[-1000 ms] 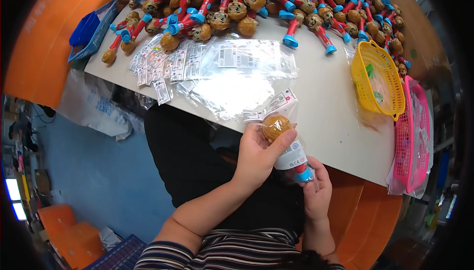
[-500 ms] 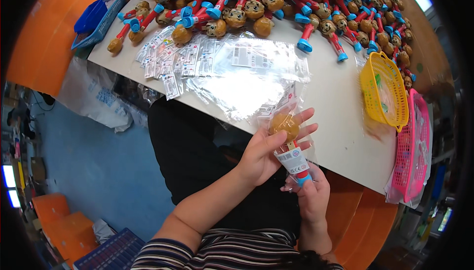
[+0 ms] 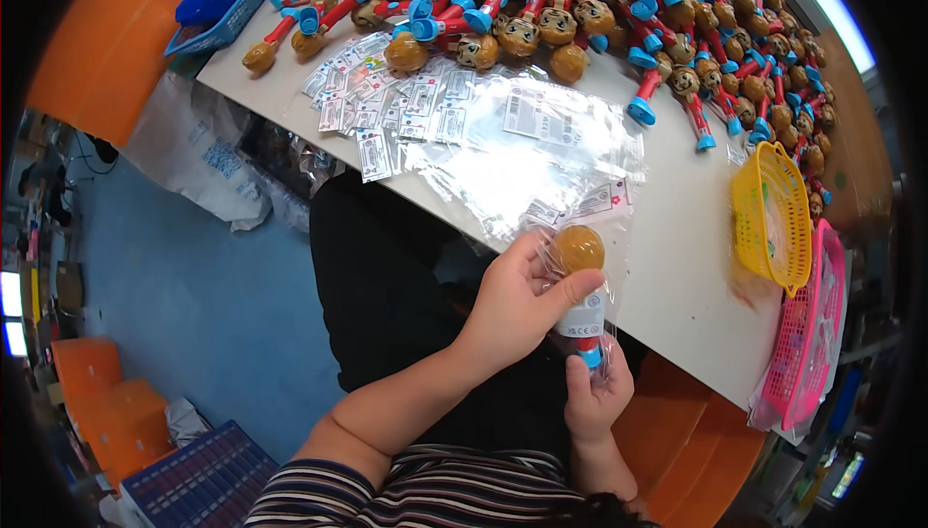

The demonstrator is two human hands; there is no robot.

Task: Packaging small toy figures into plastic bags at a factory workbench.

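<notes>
Over the table's near edge I hold a toy figure (image 3: pixel 580 250) with a round, glossy brown head, a red body and a blue base. It sits inside a clear plastic bag (image 3: pixel 601 201), with a white printed label round its body. My left hand (image 3: pixel 512 306) is closed round the bagged figure just below the head, the thumb lying across the front. My right hand (image 3: pixel 599 400) pinches the lower end at the blue base. Left-hand fingers behind the figure are partly hidden. Beyond my hands lies a stack of clear bags (image 3: pixel 522 156), shining with glare.
A heap of similar toy figures (image 3: pixel 556 24) covers the far side of the table. Small printed packets (image 3: pixel 375 153) lie left of the bags. To the right stand a yellow basket (image 3: pixel 742 224) and a pink basket (image 3: pixel 804 330). A blue basket (image 3: pixel 253 8) is at the far left.
My left hand has gone from spread fingers behind the figure to a closed grip, thumb across its front. The bagged figure is more upright. The view has shifted, moving the table scene rightward.
</notes>
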